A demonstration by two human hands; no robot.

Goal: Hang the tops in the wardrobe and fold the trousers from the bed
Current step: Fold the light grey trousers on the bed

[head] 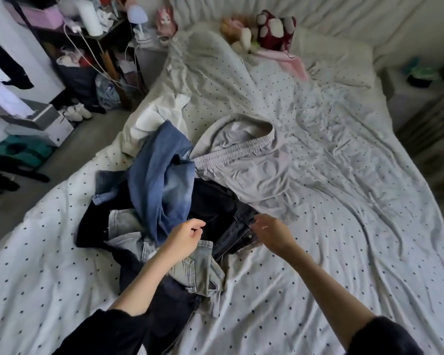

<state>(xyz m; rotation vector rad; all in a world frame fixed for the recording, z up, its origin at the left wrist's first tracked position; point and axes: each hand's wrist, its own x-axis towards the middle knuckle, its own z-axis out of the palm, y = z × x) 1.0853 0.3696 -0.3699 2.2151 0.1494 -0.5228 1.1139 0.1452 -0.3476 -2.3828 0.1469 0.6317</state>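
A heap of trousers lies on the dotted white bed (pixel 318 252). Dark navy jeans (pixel 215 213) sit in the middle with their waistband toward the right. Blue jeans (pixel 162 175) are draped over them. Pale washed jeans (pixel 198 267) lie at the near side, and grey elastic-waist trousers (pixel 244 160) lie behind. A white garment (pixel 151 119) lies at the bed's left edge. My left hand (pixel 186 235) hovers over the pile with curled fingers, and whether it pinches cloth is unclear. My right hand (pixel 269 230) pinches the navy jeans' waistband.
Soft toys (pixel 262 29) and pillows lie at the head of the bed. A cluttered dark shelf (pixel 92 47) with cables stands at the left. Boxes (pixel 41 121), shoes (pixel 77 111) and bags lie on the grey floor. Clothes hang at the far left (pixel 0 60).
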